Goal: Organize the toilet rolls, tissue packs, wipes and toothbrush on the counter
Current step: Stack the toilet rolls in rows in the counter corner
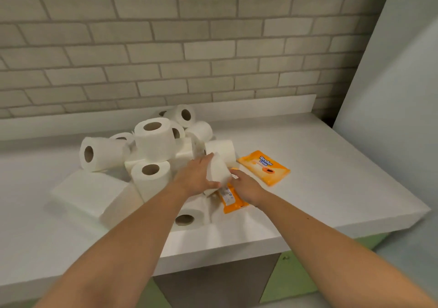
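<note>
A heap of several white toilet rolls (154,139) lies on the white counter (331,177), with a white tissue pack (90,191) at its left front. My left hand (196,177) grips a white toilet roll (218,169) at the heap's right side. My right hand (246,187) touches the same roll from the right and rests over an orange wipes pack (231,200). A second orange wipes pack (264,166) lies flat further right. One more roll (189,216) lies under my left forearm. I see no toothbrush.
A brick-pattern wall (166,47) stands behind the counter's low backsplash (260,104). A pale panel (391,94) rises at the right end. Below the counter's front edge are a grey and green cabinet front (284,279).
</note>
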